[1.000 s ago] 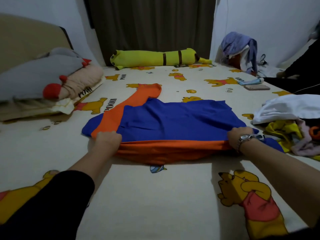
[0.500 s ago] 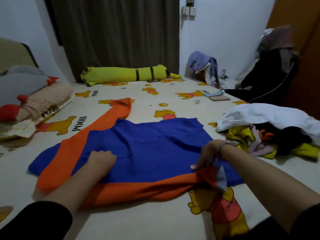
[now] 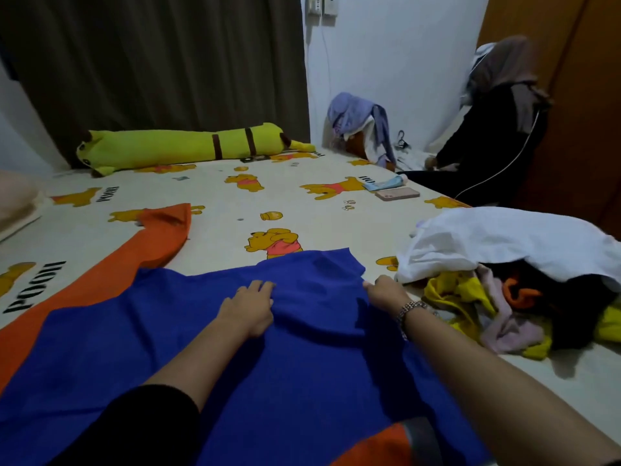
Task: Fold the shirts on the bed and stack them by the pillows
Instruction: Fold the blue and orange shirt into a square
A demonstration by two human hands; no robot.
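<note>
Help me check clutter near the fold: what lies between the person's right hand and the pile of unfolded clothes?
In the head view, only a narrow strip of bare printed bedsheet separates the right hand, at the blue shirt edge, from the clothes pile.

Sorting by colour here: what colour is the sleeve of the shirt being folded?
Orange, against a blue body; the sleeve of the shirt shows best in the head view.

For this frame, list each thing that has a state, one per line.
blue and orange shirt: spread on the bed, partly folded, orange sleeve out
left hand: flat, pressing the shirt
right hand: gripping the shirt's far edge
clothes pile: unfolded heap
phone: lying flat on the bed
curtain: drawn
</note>
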